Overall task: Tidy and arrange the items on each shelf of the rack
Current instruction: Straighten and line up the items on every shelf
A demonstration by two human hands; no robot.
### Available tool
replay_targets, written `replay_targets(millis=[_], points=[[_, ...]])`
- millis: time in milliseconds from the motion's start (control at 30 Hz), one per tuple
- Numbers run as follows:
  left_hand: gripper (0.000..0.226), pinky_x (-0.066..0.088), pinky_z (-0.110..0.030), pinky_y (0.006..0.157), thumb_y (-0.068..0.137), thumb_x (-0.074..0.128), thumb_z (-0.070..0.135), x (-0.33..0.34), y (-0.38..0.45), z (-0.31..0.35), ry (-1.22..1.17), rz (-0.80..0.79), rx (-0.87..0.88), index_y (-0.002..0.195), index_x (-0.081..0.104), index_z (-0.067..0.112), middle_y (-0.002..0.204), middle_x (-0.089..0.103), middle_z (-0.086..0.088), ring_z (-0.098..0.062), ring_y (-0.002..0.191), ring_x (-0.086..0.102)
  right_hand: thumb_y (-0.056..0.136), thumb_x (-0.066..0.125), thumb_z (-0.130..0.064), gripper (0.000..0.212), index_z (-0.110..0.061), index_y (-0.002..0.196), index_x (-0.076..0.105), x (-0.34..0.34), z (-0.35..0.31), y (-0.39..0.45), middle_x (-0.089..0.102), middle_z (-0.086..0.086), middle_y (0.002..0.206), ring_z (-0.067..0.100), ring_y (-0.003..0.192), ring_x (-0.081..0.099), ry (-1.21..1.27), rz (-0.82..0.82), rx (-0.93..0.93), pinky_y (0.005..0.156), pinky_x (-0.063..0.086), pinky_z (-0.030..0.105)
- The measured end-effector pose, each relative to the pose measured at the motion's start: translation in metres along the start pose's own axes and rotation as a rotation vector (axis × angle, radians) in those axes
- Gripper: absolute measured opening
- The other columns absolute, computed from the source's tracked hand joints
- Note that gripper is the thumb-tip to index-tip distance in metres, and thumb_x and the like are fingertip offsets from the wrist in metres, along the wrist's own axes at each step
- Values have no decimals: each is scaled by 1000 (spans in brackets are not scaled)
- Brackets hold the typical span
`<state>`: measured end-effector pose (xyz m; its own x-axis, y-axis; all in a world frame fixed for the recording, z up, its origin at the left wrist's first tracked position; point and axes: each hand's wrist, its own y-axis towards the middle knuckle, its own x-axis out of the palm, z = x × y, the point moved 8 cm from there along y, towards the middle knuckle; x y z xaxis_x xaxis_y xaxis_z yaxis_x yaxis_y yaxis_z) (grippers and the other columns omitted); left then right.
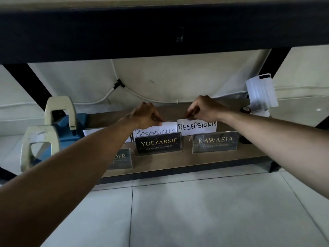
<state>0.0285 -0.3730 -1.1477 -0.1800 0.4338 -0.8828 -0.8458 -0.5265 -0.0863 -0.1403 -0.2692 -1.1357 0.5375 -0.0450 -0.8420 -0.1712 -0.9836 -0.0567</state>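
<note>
On the bottom shelf [204,162] of the rack stand two white paper signs reading "Resepsionis". My left hand [148,114] pinches the top edge of the left paper sign [154,130]. My right hand [203,108] pinches the top edge of the right paper sign [197,127]. The two signs stand side by side, nearly touching. In front of them stand acrylic name plates: "YOEZARSIF" [158,143] and "KAWASIA" [215,142]. A third plate [121,158] at the front left is partly hidden by my left forearm.
Two cream handles on blue tools [58,125] fill the shelf's left end. A translucent plastic holder [260,91] and a black tape roll [245,110] sit at the back right. The upper shelf's dark beam [160,32] hangs overhead. White floor tiles [195,211] lie in front.
</note>
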Motion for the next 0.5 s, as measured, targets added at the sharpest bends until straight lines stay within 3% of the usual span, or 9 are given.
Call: replay_targets(millis=[167,367,500], points=[[27,49,-24,103,86,78,20,2,-2,-1,-16,1,-5,112,76,14,115,75,-1,-9,104,70,85,82,-8,17,-17,99,82,6,-9,7,79,-7,96,-5,85,69,48,-10,-28,85,57,17],[49,40,-25,109,91,71,38,-12,-20,-11,17,-37,-25,135,62,19,137,63,-3,-14,123,62,82,84,-21,25,-23,106,79,7,-6,0,77,-7,108,7,103,70,121,-30,1,97,54,29],[52,34,-15,100,88,74,38,-45,-43,-44,15,17,-56,134,63,15,140,61,-2,-15,125,60,80,85,-30,30,-23,108,78,11,-11,0,77,-10,107,5,100,70,100,-70,3,96,56,30]])
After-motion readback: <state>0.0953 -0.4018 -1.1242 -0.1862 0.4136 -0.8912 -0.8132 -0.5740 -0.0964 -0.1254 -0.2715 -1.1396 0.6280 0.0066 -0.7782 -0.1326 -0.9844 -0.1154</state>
